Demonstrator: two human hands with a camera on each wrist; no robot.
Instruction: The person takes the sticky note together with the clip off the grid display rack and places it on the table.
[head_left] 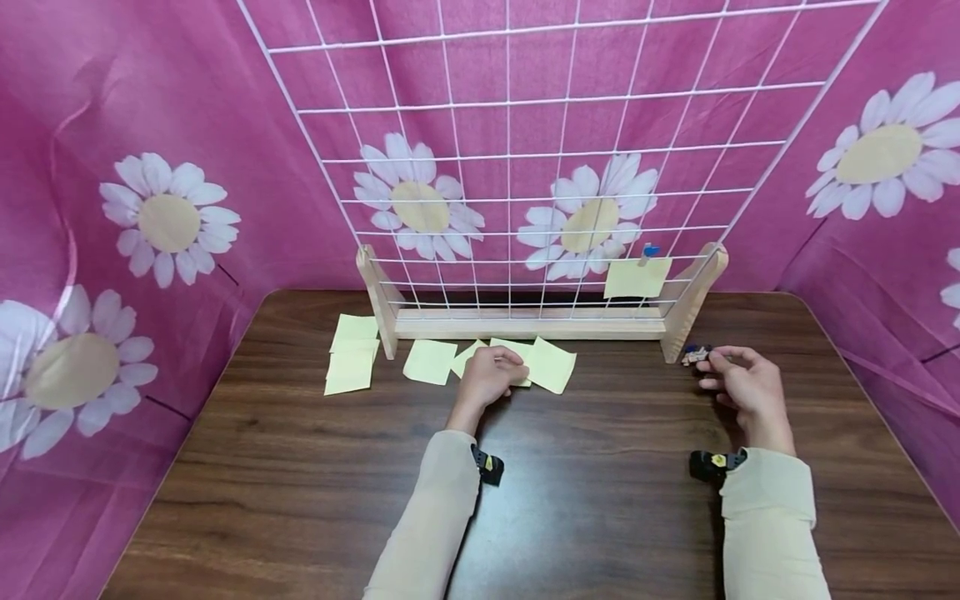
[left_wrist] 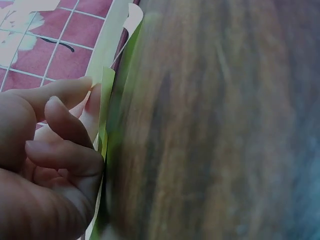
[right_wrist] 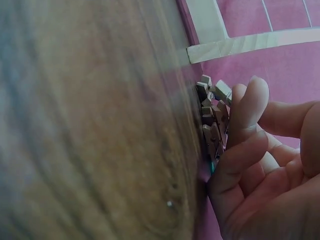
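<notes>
Several yellow sticky notes (head_left: 431, 362) lie along the front of a wooden stand. My left hand (head_left: 491, 375) is over the middle ones, its thumb and index finger pinching the edge of one sticky note (left_wrist: 106, 95). At the stand's right foot is a small pile of clothespins (head_left: 695, 356). My right hand (head_left: 752, 390) reaches into this pile from the right, thumb and index fingertips close together at the end of a wooden clothespin (right_wrist: 222, 91). I cannot tell whether they grip it.
A white wire grid (head_left: 508, 154) stands upright in the wooden stand (head_left: 525, 325). On its lower right, a blue clothespin (head_left: 650, 250) holds a yellow note (head_left: 637, 279). More notes (head_left: 351, 367) lie by the left foot. Pink flowered cloth (head_left: 285, 208) surrounds the brown table (head_left: 300, 492).
</notes>
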